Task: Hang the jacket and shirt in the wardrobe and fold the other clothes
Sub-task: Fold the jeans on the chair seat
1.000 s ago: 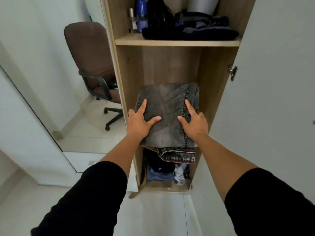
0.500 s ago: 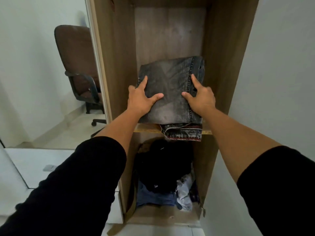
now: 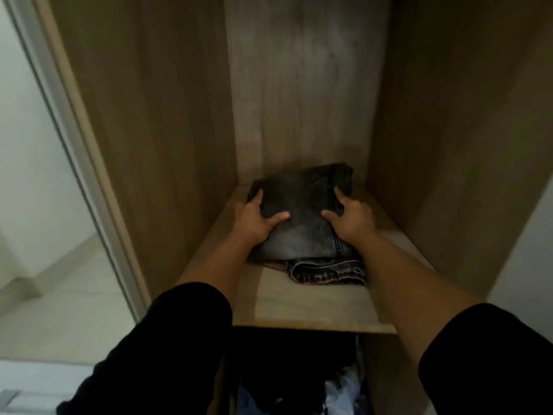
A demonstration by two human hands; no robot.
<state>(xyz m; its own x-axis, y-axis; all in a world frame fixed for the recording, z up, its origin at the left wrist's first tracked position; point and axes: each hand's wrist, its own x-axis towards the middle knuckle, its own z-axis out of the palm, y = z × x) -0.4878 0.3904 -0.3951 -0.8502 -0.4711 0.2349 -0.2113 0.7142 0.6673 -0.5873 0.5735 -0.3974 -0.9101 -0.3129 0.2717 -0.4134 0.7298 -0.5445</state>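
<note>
A folded pair of dark grey jeans (image 3: 302,211) lies on the wooden wardrobe shelf (image 3: 299,304), well inside the compartment. Its waistband end (image 3: 326,272) faces me. My left hand (image 3: 254,220) holds the jeans' left edge, thumb on top and fingers wrapped round the side. My right hand (image 3: 353,217) holds the right edge the same way, thumb on the cloth. Both forearms reach in over the shelf's front part. No jacket or shirt is in view.
The wardrobe's wooden side walls (image 3: 164,145) and back panel (image 3: 299,100) close in the compartment. Below the shelf lies a heap of loose clothes (image 3: 341,387). A white door (image 3: 532,265) stands at the right, and pale floor (image 3: 59,295) at the left.
Both hands have carried the jeans forward and set them deep on the shelf. My view has moved closer into the wardrobe, so the chair and upper shelf have dropped out of sight.
</note>
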